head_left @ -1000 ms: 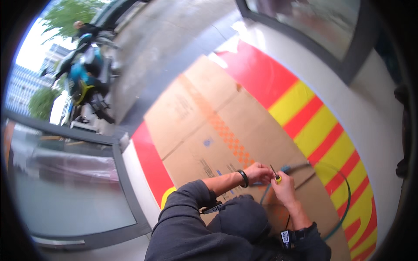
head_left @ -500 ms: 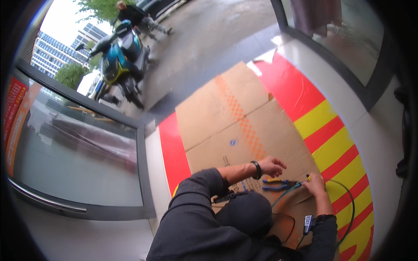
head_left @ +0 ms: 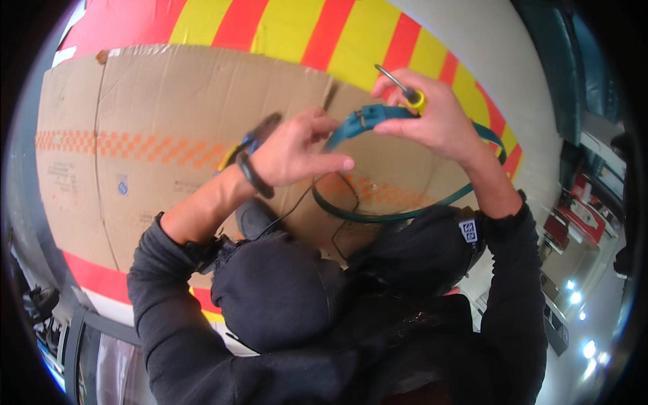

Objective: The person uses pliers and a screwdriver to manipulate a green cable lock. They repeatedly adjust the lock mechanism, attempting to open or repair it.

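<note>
My right hand point(head_left: 437, 121) is closed around a teal belt point(head_left: 398, 112) near its buckle end. A screwdriver point(head_left: 416, 101) with a yellow handle and a metal shaft is held in the same hand, its shaft pointing up and left. Just left of the buckle, my left hand point(head_left: 300, 150) has its thumb stretched out and apart from its fingers, close to the belt's blurred end. The rest of the belt loops under my right forearm. Pliers point(head_left: 233, 154) with yellow and blue handles lie on the cardboard, partly behind my left wrist.
Flattened cardboard point(head_left: 169, 108) covers the floor before me, over a red and yellow striped mat point(head_left: 283, 25). A thin dark cord point(head_left: 297, 202) runs beside my knees. On the right stand boxes point(head_left: 584, 209); a framed glass door point(head_left: 94, 358) is at lower left.
My view has swung from the doorway and street down to my hands. Both hands have come nearer each other, and the belt is lifted off the cardboard. The pliers are now behind my left wrist.
</note>
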A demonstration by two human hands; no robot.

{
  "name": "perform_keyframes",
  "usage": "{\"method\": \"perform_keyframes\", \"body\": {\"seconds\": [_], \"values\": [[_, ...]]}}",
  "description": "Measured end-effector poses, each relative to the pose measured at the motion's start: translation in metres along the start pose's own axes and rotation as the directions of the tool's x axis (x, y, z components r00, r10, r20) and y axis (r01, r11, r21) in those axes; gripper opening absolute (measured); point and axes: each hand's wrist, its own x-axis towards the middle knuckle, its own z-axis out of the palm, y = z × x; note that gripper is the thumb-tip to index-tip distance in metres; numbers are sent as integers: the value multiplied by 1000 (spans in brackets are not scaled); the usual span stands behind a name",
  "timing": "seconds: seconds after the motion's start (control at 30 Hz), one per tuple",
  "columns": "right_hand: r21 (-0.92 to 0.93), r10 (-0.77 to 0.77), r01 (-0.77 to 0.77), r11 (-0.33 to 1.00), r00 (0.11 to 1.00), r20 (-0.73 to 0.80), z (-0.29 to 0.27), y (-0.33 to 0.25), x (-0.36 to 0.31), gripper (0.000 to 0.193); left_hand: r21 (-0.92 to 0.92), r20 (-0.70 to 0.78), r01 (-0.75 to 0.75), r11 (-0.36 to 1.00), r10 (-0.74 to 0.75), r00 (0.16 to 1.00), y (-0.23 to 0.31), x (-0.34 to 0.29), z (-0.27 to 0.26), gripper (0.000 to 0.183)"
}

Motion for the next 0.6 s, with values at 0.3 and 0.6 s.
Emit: {"method": "perform_keyframes", "body": {"seconds": [0.3,0.6], "values": [[53,-130,135,989,987,-96,-65,-8,-36,42,43,-70,-85,995,88,994,57,9,-25,30],[-97,-222,209,973,963,-154,-71,-30,-69,43,475,-195,-182,861,305,932,78,11,-19,45]]}}
